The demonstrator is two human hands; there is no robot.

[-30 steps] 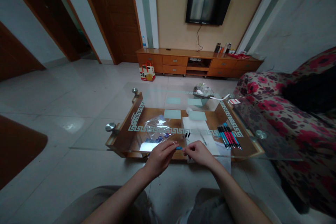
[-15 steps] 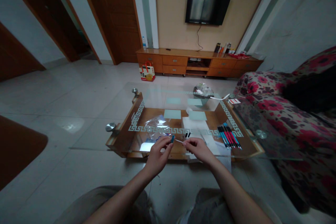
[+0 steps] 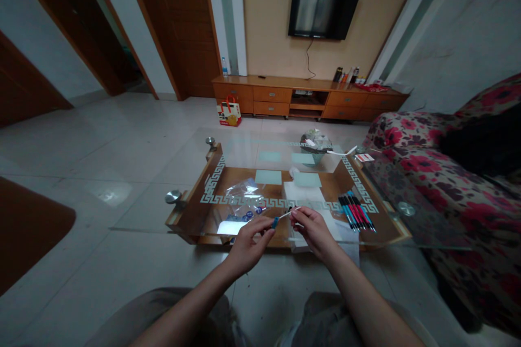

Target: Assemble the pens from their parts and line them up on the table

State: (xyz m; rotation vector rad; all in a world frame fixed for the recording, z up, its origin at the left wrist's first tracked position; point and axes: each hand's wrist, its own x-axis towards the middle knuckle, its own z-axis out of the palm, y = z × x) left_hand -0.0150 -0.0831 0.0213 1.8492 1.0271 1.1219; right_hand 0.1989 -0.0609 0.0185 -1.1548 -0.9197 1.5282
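My left hand (image 3: 249,239) pinches a small blue pen part (image 3: 275,222) over the near edge of the glass coffee table (image 3: 187,195). Close beside it, my right hand (image 3: 311,230) holds a thin white refill (image 3: 290,212) whose end meets the blue part. A clear plastic bag (image 3: 243,195) with small blue pieces lies just beyond my left hand. Two small black caps (image 3: 290,209) rest on the glass near my right hand. A row of several finished blue, red and black pens (image 3: 355,211) lies to the right.
White paper sheets (image 3: 303,195) lie on the glass behind my hands. A bowl with wrappers (image 3: 315,142) stands at the table's far side. A floral sofa (image 3: 443,184) runs along the right. A wooden TV cabinet (image 3: 305,97) and a gift bag (image 3: 229,112) stand by the far wall.
My hands drew apart with the blue part and the white refill separate, then came together again. The refill now points up and right from the blue part.
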